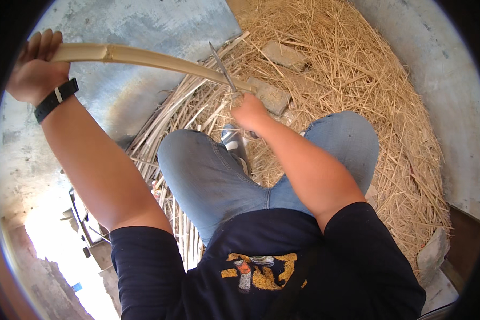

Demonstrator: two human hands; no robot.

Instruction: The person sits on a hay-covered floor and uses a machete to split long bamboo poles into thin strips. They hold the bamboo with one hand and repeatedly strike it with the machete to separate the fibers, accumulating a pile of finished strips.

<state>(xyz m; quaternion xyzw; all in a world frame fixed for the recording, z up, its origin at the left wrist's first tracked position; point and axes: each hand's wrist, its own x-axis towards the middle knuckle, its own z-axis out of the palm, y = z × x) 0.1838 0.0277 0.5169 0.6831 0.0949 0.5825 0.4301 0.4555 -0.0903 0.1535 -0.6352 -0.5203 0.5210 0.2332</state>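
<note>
Head: left fingers wrap bamboo strip, right fingers clench knife.

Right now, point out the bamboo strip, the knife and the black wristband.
Bamboo strip [157, 58]: head view, on the pale strip's mid-length.
Knife [222, 66]: head view, on the middle of the bare blade.
Black wristband [51, 104]: head view, on the strap's dark outer face.

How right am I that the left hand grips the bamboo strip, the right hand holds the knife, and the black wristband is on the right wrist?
One thing is off: the head view shows the black wristband on the left wrist, not the right. The left hand does grip the bamboo strip, and the right hand holds the knife.
</note>
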